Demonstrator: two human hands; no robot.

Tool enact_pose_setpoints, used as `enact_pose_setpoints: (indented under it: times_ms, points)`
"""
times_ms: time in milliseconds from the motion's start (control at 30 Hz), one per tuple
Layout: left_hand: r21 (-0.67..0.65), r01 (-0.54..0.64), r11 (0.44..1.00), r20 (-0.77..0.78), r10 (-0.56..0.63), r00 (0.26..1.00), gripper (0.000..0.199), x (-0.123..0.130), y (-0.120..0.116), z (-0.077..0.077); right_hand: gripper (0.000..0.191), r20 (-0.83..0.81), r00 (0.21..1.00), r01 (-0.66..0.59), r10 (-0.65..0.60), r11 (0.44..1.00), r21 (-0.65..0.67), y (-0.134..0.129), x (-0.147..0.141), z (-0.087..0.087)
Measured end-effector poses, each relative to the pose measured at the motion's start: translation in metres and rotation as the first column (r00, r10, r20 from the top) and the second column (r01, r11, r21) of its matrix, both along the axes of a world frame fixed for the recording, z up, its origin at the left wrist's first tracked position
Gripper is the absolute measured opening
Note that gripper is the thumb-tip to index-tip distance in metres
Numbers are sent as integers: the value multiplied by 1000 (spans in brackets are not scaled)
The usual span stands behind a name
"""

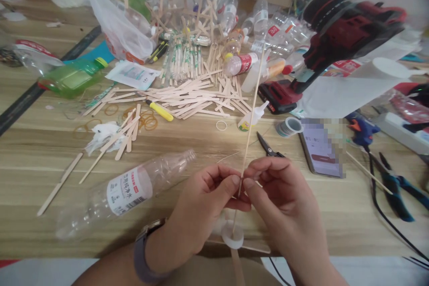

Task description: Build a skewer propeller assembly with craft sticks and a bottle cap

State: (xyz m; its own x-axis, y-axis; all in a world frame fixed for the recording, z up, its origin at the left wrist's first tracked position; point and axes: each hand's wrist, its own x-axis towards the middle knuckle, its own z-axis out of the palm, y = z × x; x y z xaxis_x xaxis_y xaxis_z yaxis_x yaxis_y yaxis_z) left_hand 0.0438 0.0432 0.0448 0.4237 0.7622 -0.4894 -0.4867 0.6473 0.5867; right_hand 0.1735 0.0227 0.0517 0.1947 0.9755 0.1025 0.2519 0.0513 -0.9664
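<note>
A thin wooden skewer (pixel 252 118) stands nearly upright between my hands, its lower end at a round white cap (pixel 233 235). My left hand (pixel 204 205), with a watch on the wrist, pinches the skewer low down. From the right, the thumb and fingers of my right hand (pixel 284 201) close on it at the same height. Flat wooden sticks (pixel 237 266) lie below and beside the cap, near the table's front edge. A clear plastic bottle (pixel 129 190) with a white label lies left of my hands.
Black scissors (pixel 266 145), a phone (pixel 321 149) and pliers (pixel 395 192) lie beyond and right of my hands. Piled craft sticks (pixel 194 98), a glue bottle (pixel 251 118) and a red-black power drill (pixel 345 40) are farther back. A green bottle (pixel 73 78) lies left.
</note>
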Motion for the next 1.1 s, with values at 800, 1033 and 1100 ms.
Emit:
enact_pose_setpoints:
  times_ms: [800, 1033, 1100]
  points:
    - [64, 9, 998, -68, -5, 998, 12, 2, -6, 6, 15, 70, 997, 16, -15, 1000, -17, -8, 1, -3]
    - [62, 15, 998, -88, -10, 996, 7, 3, -7, 9, 15, 91, 996, 19, -18, 1000, -13, -7, -1, 0]
    - [51, 18, 999, -87, -13, 996, 6, 3, -6, 11, 15, 90, 996, 22, -21, 1000, -4, -7, -1, 2]
